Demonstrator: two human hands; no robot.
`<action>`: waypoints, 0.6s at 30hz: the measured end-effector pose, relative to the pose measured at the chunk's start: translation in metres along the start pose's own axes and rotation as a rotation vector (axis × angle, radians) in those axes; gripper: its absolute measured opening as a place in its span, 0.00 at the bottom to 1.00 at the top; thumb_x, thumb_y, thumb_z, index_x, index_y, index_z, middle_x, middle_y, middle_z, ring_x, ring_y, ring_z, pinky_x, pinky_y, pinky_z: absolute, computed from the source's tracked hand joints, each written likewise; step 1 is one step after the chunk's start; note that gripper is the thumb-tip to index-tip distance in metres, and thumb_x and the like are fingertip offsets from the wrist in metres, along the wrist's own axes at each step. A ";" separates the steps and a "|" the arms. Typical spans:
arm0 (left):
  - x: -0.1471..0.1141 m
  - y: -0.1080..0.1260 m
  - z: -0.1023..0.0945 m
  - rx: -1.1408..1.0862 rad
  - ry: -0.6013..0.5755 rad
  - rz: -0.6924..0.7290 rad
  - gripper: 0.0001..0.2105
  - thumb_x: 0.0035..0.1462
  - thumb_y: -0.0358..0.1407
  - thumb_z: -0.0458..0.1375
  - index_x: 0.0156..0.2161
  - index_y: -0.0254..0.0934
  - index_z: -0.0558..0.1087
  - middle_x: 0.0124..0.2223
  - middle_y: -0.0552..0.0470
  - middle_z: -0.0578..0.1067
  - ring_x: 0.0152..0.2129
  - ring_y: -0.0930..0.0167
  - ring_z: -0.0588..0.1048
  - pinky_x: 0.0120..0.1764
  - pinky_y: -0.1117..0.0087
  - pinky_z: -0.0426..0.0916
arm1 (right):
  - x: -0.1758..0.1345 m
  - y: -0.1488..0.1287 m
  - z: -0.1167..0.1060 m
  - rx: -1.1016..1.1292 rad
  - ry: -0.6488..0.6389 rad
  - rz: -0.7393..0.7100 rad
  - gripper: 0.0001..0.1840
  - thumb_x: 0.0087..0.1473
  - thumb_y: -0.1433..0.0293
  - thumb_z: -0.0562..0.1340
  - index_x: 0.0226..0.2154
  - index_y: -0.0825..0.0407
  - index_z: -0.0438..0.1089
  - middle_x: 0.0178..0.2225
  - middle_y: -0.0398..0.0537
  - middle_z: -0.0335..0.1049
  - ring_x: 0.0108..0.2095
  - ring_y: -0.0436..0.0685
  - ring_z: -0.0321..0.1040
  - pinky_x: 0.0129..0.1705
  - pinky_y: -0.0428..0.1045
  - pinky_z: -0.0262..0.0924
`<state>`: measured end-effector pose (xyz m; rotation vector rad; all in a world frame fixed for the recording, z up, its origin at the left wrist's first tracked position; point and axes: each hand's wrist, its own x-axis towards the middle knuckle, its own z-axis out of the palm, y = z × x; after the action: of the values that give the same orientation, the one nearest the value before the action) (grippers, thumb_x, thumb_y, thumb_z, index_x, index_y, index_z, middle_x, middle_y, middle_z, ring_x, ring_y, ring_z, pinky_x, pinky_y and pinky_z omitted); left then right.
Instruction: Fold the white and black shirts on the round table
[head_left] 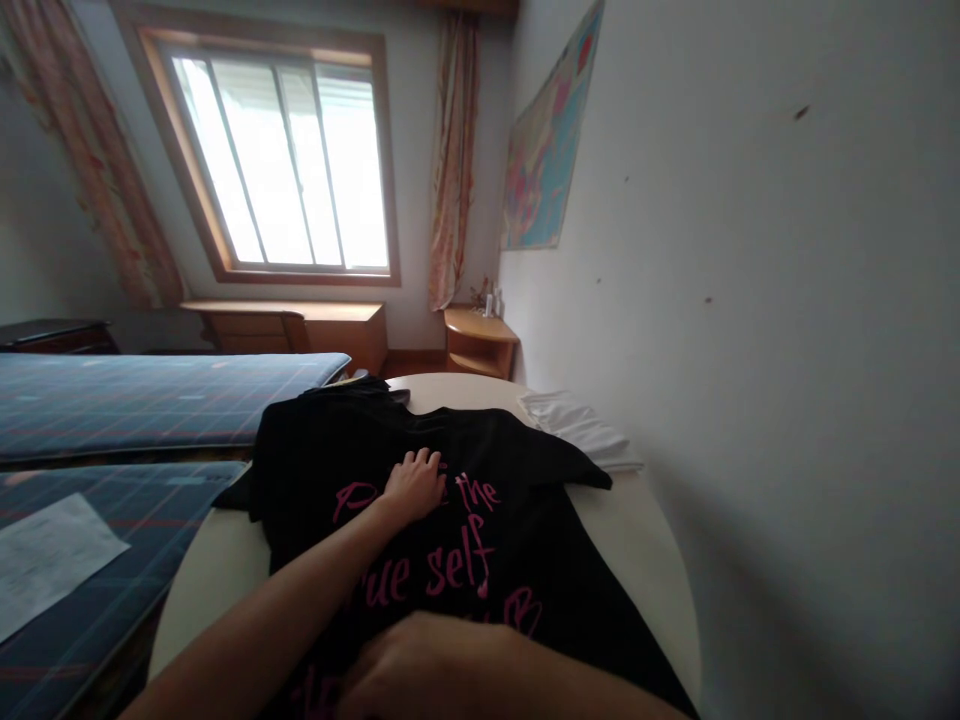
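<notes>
A black T-shirt (540,540) with pink lettering lies spread over a round cream table (667,560), its neck end away from me and one sleeve out to the right. My left hand (416,485) rests on the upper chest of the shirt, palm down with the fingers stretched forward, covering some of the lettering. Low in the view, my right hand (427,655) is over the lower print, somewhat blurred. Its fingers point down to the left and are mostly hidden, so whether they grip the cloth does not show.
Folded white cloth (577,425) lies at the table's right rear, close to the wall. More dark clothing (356,390) is bunched at the back left. Plaid mattresses (165,400) stand to the left, with a paper sheet (52,555) on the nearer one. A wooden desk (337,325) is below the window.
</notes>
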<state>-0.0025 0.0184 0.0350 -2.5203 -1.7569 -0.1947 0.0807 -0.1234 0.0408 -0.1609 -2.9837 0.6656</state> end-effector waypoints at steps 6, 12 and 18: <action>-0.008 0.004 0.020 -0.098 0.005 -0.058 0.28 0.65 0.49 0.47 0.65 0.40 0.60 0.68 0.37 0.56 0.63 0.47 0.55 0.58 0.46 0.54 | -0.094 0.049 -0.070 -0.429 0.395 0.681 0.17 0.49 0.79 0.58 0.40 0.51 0.74 0.43 0.48 0.75 0.45 0.57 0.70 0.51 0.50 0.60; -0.010 0.007 0.023 -0.144 0.037 -0.106 0.27 0.64 0.49 0.48 0.65 0.43 0.62 0.69 0.42 0.56 0.65 0.52 0.54 0.62 0.51 0.49 | -0.167 0.102 -0.082 -0.586 0.333 1.175 0.21 0.51 0.71 0.62 0.49 0.52 0.71 0.56 0.58 0.67 0.56 0.65 0.61 0.55 0.56 0.57; -0.008 0.005 0.025 -0.175 0.046 -0.099 0.27 0.63 0.50 0.48 0.65 0.43 0.62 0.69 0.43 0.56 0.65 0.53 0.53 0.63 0.51 0.49 | -0.180 0.128 -0.102 -0.456 0.652 1.529 0.19 0.66 0.63 0.49 0.50 0.54 0.68 0.40 0.57 0.76 0.41 0.62 0.74 0.42 0.52 0.62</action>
<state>0.0013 0.0123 0.0094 -2.5211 -1.9268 -0.4269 0.2803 0.0132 0.0681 -2.1857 -1.8139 -0.1213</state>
